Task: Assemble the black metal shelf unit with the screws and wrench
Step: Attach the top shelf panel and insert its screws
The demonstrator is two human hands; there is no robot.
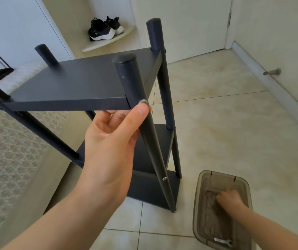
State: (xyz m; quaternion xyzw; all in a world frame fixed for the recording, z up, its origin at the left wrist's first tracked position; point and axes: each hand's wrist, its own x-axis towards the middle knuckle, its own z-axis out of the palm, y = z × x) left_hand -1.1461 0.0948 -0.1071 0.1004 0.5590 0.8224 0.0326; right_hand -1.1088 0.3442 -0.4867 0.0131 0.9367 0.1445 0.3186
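Observation:
The black metal shelf unit stands on the tiled floor, with round posts rising above its top shelf. My left hand grips the near right post just under the top shelf, its thumb pressing a silver screw at the shelf corner. A second screw shows lower on the same post. My right hand reaches down into a brown translucent plastic box on the floor, fingers curled over blurred contents. A silver wrench lies at the box's near end.
A bed with a patterned cover runs along the left, close to the shelf. Black and white sneakers sit on a corner ledge at the back. A door stopper sticks out from the right wall.

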